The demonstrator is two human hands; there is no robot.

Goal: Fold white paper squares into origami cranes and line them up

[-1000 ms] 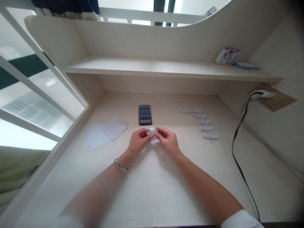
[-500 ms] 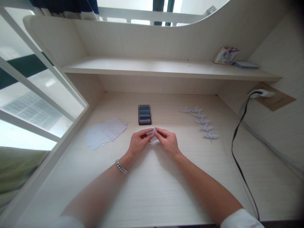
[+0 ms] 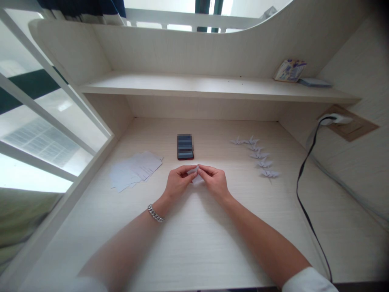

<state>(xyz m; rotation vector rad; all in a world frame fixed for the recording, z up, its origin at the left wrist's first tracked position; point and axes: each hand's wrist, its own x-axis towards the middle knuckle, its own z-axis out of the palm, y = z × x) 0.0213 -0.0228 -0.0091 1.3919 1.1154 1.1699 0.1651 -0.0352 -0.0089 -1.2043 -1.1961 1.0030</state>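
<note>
A small folded piece of white paper (image 3: pixel 197 178) is pinched between both hands above the middle of the desk. My left hand (image 3: pixel 178 179), with a silver chain bracelet (image 3: pixel 155 213) at the wrist, is closed on the paper's left side. From the right, my right hand (image 3: pixel 215 180) grips the same paper near its top, thumb and forefinger close to the left fingertips. Fingers hide much of the paper, so its exact folds cannot be made out. Just beyond the hands lies a phone (image 3: pixel 185 147), its screen blurred.
Loose white paper sheets (image 3: pixel 135 171) lie fanned out at left. Several folded paper cranes (image 3: pixel 263 163) stand in a bent row at right. A black cable (image 3: pixel 299 182) runs from the wall socket (image 3: pixel 352 123) down the desk's right side. A shelf (image 3: pixel 194 85) spans the back, bearing a small box (image 3: pixel 290 71).
Almost nothing differs. Both hands keep their hold on the folded paper in the same place, with at most a tiny shift of the fingers.
</note>
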